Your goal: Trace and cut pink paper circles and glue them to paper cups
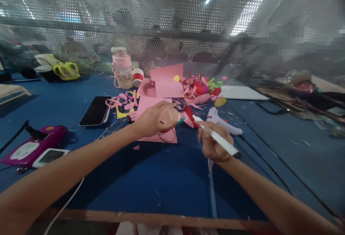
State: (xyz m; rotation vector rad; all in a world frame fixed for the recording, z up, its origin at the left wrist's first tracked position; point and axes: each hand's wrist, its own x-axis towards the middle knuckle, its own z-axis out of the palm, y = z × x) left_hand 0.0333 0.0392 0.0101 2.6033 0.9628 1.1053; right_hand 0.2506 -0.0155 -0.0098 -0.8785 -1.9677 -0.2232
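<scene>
My left hand (156,119) is closed around a pale round object with a red underside (172,115), held just above a pink sheet (151,107) that bears a drawn black circle. My right hand (211,143) grips a white marker (218,138) with a dark cap end; its tip points up and left toward the round object. A white glue gun (223,121) lies on the blue table just behind my right hand.
A black phone (95,111) lies left of the sheet, a purple case (32,147) with a small device farther left. A pink bottle (122,68), pink paper scraps (122,100), coloured foam shapes (205,86) and a perforated screen (172,30) stand behind. Cables (269,163) cross the right side.
</scene>
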